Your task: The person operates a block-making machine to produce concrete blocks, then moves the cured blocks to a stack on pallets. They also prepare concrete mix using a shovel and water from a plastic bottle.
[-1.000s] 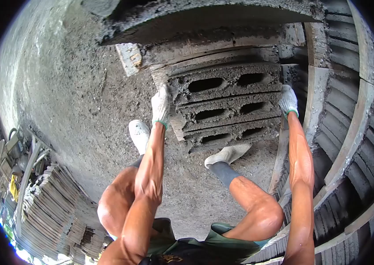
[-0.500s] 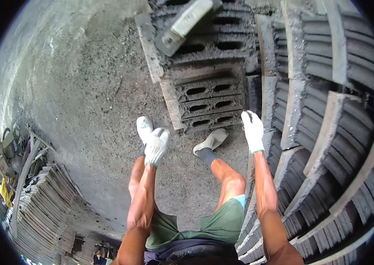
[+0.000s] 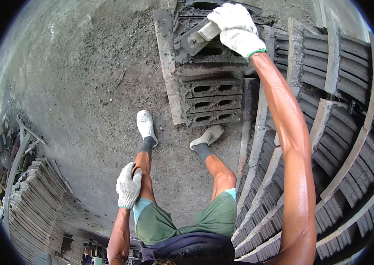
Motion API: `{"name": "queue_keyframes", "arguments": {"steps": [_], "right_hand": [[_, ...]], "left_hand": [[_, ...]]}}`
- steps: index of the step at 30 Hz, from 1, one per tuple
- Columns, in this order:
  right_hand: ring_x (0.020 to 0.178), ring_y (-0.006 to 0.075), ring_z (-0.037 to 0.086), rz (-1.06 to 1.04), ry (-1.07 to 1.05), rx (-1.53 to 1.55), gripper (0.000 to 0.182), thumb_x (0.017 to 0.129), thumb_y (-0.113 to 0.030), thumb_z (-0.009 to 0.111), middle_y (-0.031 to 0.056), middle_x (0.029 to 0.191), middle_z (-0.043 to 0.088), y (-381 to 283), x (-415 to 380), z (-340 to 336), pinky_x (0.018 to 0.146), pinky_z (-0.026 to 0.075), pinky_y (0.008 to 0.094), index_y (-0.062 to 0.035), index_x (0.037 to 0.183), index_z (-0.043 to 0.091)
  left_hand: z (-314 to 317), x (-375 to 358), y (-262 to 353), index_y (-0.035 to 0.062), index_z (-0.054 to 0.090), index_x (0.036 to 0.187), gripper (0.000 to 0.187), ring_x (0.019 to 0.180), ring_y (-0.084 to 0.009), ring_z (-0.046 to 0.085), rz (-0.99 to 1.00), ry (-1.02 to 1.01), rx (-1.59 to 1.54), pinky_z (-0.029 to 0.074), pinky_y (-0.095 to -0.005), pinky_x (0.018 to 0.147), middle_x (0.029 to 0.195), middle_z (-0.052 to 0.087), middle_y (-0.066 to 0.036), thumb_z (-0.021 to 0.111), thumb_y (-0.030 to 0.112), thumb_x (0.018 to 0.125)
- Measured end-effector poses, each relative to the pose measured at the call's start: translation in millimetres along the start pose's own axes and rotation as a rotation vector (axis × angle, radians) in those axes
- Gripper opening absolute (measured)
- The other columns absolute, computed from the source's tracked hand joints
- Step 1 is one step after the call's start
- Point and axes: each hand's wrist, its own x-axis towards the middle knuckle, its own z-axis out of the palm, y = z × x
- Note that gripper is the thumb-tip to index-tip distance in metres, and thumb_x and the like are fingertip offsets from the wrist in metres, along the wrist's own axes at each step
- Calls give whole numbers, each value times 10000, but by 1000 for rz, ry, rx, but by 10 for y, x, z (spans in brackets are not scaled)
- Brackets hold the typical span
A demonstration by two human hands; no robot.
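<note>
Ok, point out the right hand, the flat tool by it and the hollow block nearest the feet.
Right hand [image 3: 238, 29], head view, back of the hand.
Flat tool [image 3: 191, 42], head view, its plate.
Hollow block [image 3: 214, 118], head view, between its two holes.

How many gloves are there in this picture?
2. One white glove is on the left hand, beside the left leg; the other glove is on the right hand, at the pale handle of a flat tool. The dark edges could hide more.
</note>
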Motion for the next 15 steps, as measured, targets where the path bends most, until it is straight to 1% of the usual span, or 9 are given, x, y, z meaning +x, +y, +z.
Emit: {"name": "queue_keyframes", "arguments": {"steps": [3, 4, 5, 8, 10, 11, 12, 13, 15], "right_hand": [[981, 301, 611, 153, -125, 73, 279, 811, -218, 662, 135, 979, 632, -240, -311, -452, 853, 487, 456, -96, 1061, 652], [909, 313, 619, 172, 0, 152, 350, 799, -307, 693, 152, 939, 617, -322, -566, -523, 799, 502, 452, -78, 1057, 637], [908, 335, 631, 252, 61, 237, 446, 818, -394, 709, 167, 966, 631, -475, -845, -620, 802, 517, 454, -66, 1111, 631], [930, 340, 686, 784, -125, 641, 595, 816, -457, 774, 180, 1079, 681, -926, -1581, -750, 844, 547, 426, -46, 1221, 628], [958, 319, 695, 1084, -177, 723, 653, 808, -496, 775, 172, 1081, 702, -1102, -2171, -440, 859, 542, 420, -39, 1246, 615], [963, 325, 695, 1148, -143, 518, 728, 800, -521, 776, 178, 1076, 707, -1153, -2635, 29, 865, 537, 430, -18, 1290, 581], [980, 337, 695, 1325, -268, 573, 767, 795, -532, 777, 196, 1089, 708, -1128, -2806, 169, 869, 533, 434, 1, 1303, 560], [980, 346, 697, 1349, -256, 403, 734, 799, -515, 778, 207, 1087, 710, -1098, -3233, 643, 867, 532, 436, 6, 1275, 578], [1006, 334, 688, 1532, -310, 568, 722, 795, -538, 781, 217, 1100, 706, -961, -3373, 833, 883, 519, 408, 24, 1218, 618]], "left_hand": [[7, -78, 24, 43, 654, 1220, 357, 1036, -384, 669, -6, -29, -7, 525, -437, 922, 1125, 700, -197, 657, 239, 922], [31, -90, 24, 43, 653, 1221, 356, 1032, -384, 669, -7, -18, -6, 526, -439, 919, 1119, 701, -197, 656, 239, 923], [43, -81, 24, 44, 651, 1221, 355, 1028, -385, 669, -6, -6, -2, 526, -442, 917, 1112, 702, -197, 655, 240, 925], [74, -22, 52, 43, 650, 1220, 352, 1011, -383, 670, 44, -25, 34, 526, -448, 904, 1095, 704, -195, 653, 239, 928], [84, 44, 108, 36, 650, 1216, 342, 1018, -384, 665, 53, -42, 43, 523, -448, 903, 1095, 700, -199, 654, 223, 930], [109, 74, 132, 32, 648, 1214, 338, 1020, -386, 663, 70, -43, 43, 522, -447, 904, 1096, 698, -201, 654, 216, 931], [123, 94, 136, 29, 647, 1213, 334, 1021, -389, 660, 84, -46, 48, 521, -446, 905, 1096, 695, -204, 654, 210, 932], [144, 124, 141, 25, 646, 1211, 330, 1023, -391, 657, 99, -50, 53, 520, -444, 905, 1097, 693, -207, 654, 203, 933], [182, 188, 166, 10, 645, 1209, 322, 1019, -388, 657, 74, -85, 53, 518, -437, 909, 1102, 686, -210, 655, 175, 932]]}}
